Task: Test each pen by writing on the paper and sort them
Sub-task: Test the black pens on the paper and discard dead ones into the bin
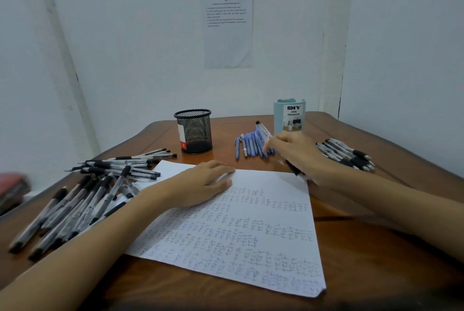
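**A:** Left hand [200, 185]?
**B:** Flat on the paper [251, 248], palm down near its far edge. Fingers straight and together, pointing right. It holds nothing and only presses the sheet.

**A:** Right hand [298, 157]?
**B:** Just past the paper's far right corner, over the table [376, 273]. Fingers curled round a clear pen [263, 128]. The black-tipped end sticks out beyond the fingertips. The dark end shows below the palm, close to the paper's corner. The hand is a little blurred.

**A:** Where is that pen against the sorted ones?
**B:** Its far end lies over the row of blue pens [248, 146]. Those lie side by side on the table, just in front of the pale blue desk organizer [289, 116]. The fingertips seem to touch the right end of the row.

**A:** Other pens?
**B:** Loose pile of black pens [88, 192] left of the paper, crossing every way. A smaller, tidier group of black-grip pens [346, 153] just right of the right hand.

**A:** The paper itself?
**B:** Lying askew, filled with rows of small test marks. Bluish at the near left, darker toward the right.

**A:** Anything more?
**B:** Black mesh cup [193, 132] upright beyond the paper, between the pile and the blue row. Printed sheet [228, 32] on the wall behind. Something red [12, 190] at the left edge, too blurred to name.
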`<action>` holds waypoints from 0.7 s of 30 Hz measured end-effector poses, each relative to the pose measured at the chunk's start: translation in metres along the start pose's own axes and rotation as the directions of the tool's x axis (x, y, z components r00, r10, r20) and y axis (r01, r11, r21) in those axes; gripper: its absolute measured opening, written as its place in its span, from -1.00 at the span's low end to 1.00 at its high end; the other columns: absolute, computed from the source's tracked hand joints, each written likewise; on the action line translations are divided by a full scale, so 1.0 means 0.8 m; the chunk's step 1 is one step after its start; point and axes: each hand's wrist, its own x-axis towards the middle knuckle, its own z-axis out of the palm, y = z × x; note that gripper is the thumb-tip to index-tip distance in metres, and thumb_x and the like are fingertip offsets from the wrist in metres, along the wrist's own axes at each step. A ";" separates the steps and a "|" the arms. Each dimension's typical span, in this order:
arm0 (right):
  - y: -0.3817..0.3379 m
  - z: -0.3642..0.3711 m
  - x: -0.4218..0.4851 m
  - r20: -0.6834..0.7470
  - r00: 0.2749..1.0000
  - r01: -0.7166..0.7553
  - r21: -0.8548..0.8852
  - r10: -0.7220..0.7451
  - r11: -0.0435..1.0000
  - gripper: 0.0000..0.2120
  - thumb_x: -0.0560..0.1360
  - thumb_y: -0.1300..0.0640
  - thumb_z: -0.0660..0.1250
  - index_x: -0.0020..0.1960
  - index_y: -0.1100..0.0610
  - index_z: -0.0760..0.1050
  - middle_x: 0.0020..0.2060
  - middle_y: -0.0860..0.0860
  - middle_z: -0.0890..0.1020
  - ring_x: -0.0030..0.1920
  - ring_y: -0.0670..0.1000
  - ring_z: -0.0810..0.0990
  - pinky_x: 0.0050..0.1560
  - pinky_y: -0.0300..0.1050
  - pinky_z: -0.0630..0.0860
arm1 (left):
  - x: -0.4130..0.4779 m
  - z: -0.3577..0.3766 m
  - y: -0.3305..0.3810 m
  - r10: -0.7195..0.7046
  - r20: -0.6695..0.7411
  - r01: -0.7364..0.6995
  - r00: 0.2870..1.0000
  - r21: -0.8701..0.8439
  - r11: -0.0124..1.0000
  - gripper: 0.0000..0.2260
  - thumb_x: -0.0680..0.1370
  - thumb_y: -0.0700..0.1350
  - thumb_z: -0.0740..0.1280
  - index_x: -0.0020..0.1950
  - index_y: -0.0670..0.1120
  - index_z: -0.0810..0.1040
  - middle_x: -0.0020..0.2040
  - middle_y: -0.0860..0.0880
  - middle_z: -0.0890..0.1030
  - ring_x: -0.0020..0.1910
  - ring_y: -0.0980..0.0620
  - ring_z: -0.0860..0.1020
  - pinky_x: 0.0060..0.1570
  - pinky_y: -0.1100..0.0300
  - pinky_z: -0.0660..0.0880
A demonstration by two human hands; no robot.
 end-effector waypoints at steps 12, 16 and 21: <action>0.024 -0.026 0.015 0.102 0.984 0.165 -0.829 -0.146 0.535 -0.67 0.54 -0.17 0.19 0.17 0.02 0.40 0.06 0.01 0.58 -0.06 -0.01 0.54 -0.19 -0.22 0.39 | -0.008 -0.013 -0.001 -0.023 -0.071 0.016 0.997 -0.094 0.995 -0.63 0.62 0.02 0.15 0.42 0.01 0.33 0.42 0.01 0.30 0.35 0.06 0.30 0.28 0.22 0.24; -0.011 0.006 0.021 0.135 0.935 0.311 -0.754 -0.327 0.579 -0.80 0.56 -0.07 0.20 0.10 -0.01 0.44 0.01 -0.05 0.58 -0.09 -0.05 0.48 -0.15 -0.20 0.37 | -0.021 -0.040 -0.025 -0.116 -0.171 0.123 0.978 0.032 0.992 -0.61 0.61 0.03 0.16 0.42 -0.04 0.34 0.42 -0.01 0.29 0.34 0.02 0.33 0.32 0.12 0.29; -0.064 0.085 0.062 0.313 0.866 0.500 -0.538 -0.389 0.679 -0.88 0.50 0.05 0.26 0.00 -0.06 0.53 -0.11 -0.11 0.56 -0.11 -0.07 0.48 -0.15 -0.19 0.38 | -0.044 -0.070 -0.089 -0.310 -0.233 0.328 0.922 0.040 0.944 -0.65 0.60 0.02 0.16 0.36 -0.04 0.39 0.36 -0.06 0.36 0.31 -0.05 0.37 0.30 0.01 0.33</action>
